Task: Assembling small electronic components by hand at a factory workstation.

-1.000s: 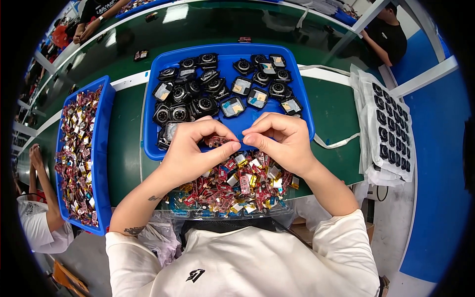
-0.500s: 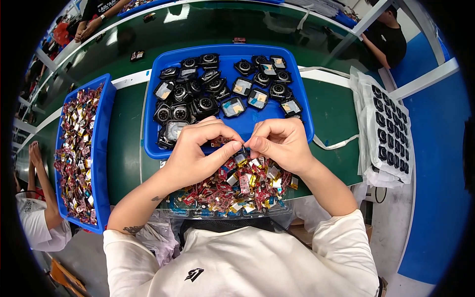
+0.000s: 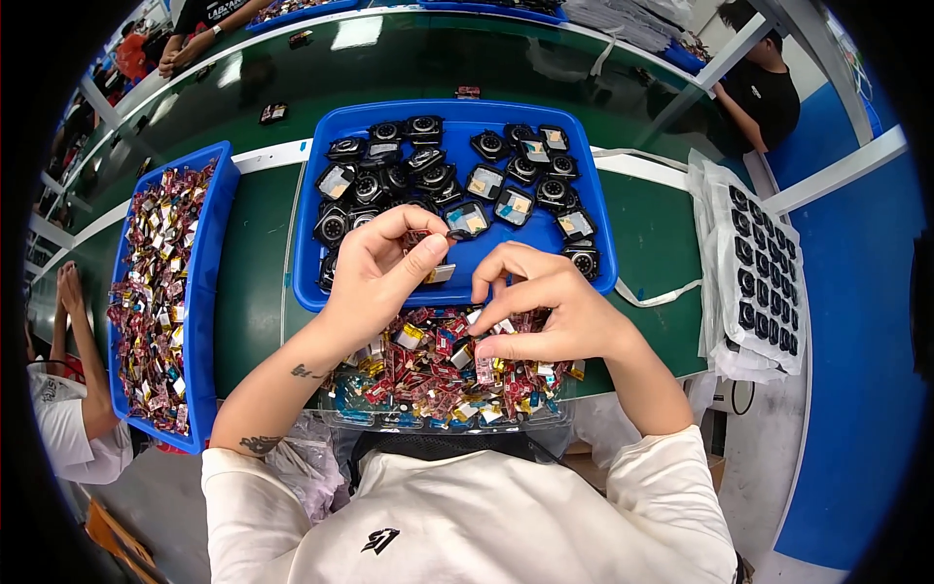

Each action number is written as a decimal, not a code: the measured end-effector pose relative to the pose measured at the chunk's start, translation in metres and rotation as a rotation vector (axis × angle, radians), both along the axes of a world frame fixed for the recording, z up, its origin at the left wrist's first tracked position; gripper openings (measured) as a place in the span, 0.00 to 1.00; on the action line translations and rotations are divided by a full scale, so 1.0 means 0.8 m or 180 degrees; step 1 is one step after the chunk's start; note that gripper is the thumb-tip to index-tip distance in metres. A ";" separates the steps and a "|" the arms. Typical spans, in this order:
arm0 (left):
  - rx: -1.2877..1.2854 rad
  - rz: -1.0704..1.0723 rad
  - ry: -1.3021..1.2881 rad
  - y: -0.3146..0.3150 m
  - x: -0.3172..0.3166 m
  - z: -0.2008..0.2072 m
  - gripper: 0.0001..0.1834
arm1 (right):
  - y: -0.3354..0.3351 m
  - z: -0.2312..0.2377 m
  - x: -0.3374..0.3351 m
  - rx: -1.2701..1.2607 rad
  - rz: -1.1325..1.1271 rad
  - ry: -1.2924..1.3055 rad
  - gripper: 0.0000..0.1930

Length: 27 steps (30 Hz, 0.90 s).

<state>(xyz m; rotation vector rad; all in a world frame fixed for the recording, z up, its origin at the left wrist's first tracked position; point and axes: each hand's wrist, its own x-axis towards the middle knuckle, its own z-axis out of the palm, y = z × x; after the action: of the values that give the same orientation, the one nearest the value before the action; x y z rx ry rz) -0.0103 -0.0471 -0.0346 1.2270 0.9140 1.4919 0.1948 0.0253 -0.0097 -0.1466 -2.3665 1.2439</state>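
My left hand [image 3: 368, 271] pinches a small red circuit board with a silver battery [image 3: 441, 274] hanging from it, held above the near edge of the blue tray. My fingers partly hide the board. My right hand [image 3: 559, 310] hovers over a pile of red circuit boards and small batteries [image 3: 423, 375], its fingers apart and apparently empty. The pile lies in a clear plastic tray [image 3: 389, 420] close to my body. Black watch cases [image 3: 366, 187], some showing round backs and others open interiors, fill parts of the blue tray [image 3: 459, 136] beyond my hands.
A long blue bin [image 3: 226, 209] full of similar boards stands at left. White foam sheets with rows of black watch parts [image 3: 764, 268] lean at right, near a white strap [image 3: 662, 288]. Across the green conveyor [image 3: 389, 73] are other people, with a few boards on it.
My hands have come apart: the left moved slightly up and left with the board, while the right opened and shifted lower. The view has tilted slightly.
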 end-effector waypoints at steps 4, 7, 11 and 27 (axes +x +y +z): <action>-0.0085 0.0059 -0.0088 0.003 0.000 0.000 0.07 | 0.008 -0.007 -0.005 0.0682 -0.0564 -0.0022 0.09; -0.0220 0.0114 -0.0106 0.005 -0.001 -0.001 0.06 | 0.027 -0.003 -0.006 0.1345 -0.1628 -0.0366 0.12; -0.0325 0.0129 -0.0063 0.007 -0.003 -0.001 0.07 | 0.069 -0.015 -0.008 0.2270 -0.2235 -0.0925 0.13; 0.0013 0.0051 0.0121 0.009 -0.005 -0.004 0.05 | 0.072 0.013 0.009 -0.1162 -0.1964 -0.0044 0.12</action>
<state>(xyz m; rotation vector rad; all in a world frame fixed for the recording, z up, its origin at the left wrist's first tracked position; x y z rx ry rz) -0.0141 -0.0398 -0.0378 1.2574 0.9484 1.4881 0.2022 0.0828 0.0011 -0.9223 -1.8517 1.3225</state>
